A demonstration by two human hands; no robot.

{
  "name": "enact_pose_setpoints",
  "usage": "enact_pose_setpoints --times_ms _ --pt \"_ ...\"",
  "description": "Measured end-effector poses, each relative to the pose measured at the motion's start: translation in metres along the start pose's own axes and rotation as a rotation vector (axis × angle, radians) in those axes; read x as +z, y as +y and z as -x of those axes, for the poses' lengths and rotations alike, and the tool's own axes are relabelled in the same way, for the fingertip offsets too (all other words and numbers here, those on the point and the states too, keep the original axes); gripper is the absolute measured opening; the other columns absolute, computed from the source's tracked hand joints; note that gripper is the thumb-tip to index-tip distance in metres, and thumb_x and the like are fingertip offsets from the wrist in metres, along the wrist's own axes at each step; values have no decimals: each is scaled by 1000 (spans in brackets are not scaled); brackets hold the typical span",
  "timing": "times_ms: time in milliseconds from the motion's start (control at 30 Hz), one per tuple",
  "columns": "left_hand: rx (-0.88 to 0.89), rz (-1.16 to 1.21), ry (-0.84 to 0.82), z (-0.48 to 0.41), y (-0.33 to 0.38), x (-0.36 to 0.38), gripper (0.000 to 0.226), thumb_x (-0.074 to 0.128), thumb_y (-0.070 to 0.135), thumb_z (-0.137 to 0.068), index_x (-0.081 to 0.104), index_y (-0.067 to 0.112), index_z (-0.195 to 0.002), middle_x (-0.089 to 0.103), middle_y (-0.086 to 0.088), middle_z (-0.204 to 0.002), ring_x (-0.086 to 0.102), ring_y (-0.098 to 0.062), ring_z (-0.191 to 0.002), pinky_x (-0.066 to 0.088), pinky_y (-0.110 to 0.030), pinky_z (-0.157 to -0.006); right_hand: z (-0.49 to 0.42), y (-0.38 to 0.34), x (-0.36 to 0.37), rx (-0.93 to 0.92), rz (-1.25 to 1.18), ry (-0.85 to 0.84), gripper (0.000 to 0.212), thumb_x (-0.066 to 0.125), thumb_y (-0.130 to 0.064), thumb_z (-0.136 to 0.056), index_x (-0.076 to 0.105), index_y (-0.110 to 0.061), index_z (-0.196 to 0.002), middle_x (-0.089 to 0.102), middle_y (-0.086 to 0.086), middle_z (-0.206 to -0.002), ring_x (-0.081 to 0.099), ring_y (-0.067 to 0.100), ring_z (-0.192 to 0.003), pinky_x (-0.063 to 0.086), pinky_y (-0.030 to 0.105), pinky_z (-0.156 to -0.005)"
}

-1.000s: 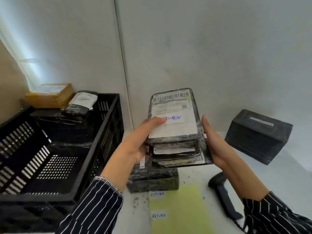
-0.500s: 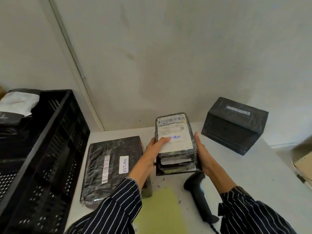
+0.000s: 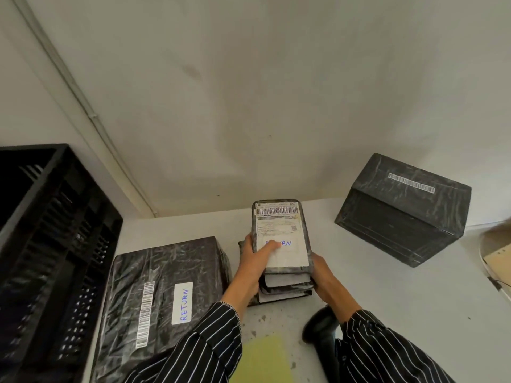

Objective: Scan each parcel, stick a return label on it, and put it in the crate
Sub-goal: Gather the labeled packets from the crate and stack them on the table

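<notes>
The left hand [image 3: 250, 268], thumb across the return label [image 3: 288, 243], and the right hand [image 3: 322, 275], curled round the right side, clasp a stack of parcels [image 3: 287, 258] at the middle of the tabletop [image 3: 387, 299]; the crate [image 3: 55, 217] stands at its left edge.

Before you a pale wall [image 3: 276, 92] rises behind the white table [image 3: 401, 299]. On your left a thin conduit [image 3: 91, 114] slants down the wall to the table's back edge. At your far right a tan box [image 3: 497, 258] shows, blurred.
</notes>
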State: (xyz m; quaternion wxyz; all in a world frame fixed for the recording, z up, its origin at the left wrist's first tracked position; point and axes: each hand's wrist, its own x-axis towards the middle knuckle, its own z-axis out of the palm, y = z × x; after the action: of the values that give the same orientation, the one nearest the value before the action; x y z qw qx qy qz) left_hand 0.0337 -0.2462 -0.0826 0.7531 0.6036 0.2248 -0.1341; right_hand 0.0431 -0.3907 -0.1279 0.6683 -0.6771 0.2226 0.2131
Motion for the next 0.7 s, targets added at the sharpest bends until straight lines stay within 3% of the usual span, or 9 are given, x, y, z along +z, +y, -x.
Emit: enact_pose_setpoints --times_ms 100,200,300,367,467,533,633,700 --pt "0 -80 32 2 -3 -7 40 65 14 -86 46 22 -120 60 4 -109 59 -6 -91 47 -15 -71 -2 6 2 -24 52 47 29 51 -35 -95 63 -13 -110 69 8 -103 66 21 -93 53 33 -88" --pt "13 -178 62 4 -6 -9 39 66 18 -86 48 18 -120 60 3 -111 57 -11 -98 47 -22 -83 -1 6 4 -76 104 152 30 50 -24 -96 62 3 -104 69 19 -100 64 24 -85 53 41 -85" --pt "26 -252 73 8 -6 -10 41 69 22 -84 48 16 -120 61 -2 -119 57 -14 -101 48 -28 -91 8 3 6 -151 159 285 40 44 -28 -99 61 8 -96 68 17 -89 62 26 -82 52 42 -78" --pt "50 -321 88 14 -3 -11 44 67 21 -86 47 13 -124 60 -4 -122 55 -14 -100 48 -29 -93 20 -3 8 -195 135 376 41 39 -32 -100 60 3 -101 64 14 -94 60 27 -89 48 38 -79" --pt "195 -418 151 35 8 -21 35 62 18 -89 51 13 -122 58 -4 -122 55 -14 -105 47 -26 -91 45 -7 17 -419 238 531 30 45 -30 -97 53 -9 -118 56 8 -118 53 20 -109 45 36 -95" --pt "378 -500 214 56 16 -39 24 60 15 -89 58 17 -113 56 0 -117 55 -12 -104 45 -20 -89 67 -7 31 -647 323 584 21 50 -21 -95 54 -11 -113 52 5 -117 49 18 -110 45 37 -95" --pt "578 -612 389 88 20 -83 18 60 11 -88 61 19 -105 52 2 -114 53 -9 -98 37 -4 -79 98 9 65 -887 420 453 5 51 -10 -93 53 -12 -97 51 1 -102 53 16 -96 50 28 -80" --pt "579 -706 547 101 12 -118 25 62 10 -86 60 14 -110 50 -3 -121 49 -14 -109 38 -13 -93 115 22 90 -914 481 264 5 50 -13 -92 51 -18 -92 51 -3 -90 51 9 -82 42 15 -72"
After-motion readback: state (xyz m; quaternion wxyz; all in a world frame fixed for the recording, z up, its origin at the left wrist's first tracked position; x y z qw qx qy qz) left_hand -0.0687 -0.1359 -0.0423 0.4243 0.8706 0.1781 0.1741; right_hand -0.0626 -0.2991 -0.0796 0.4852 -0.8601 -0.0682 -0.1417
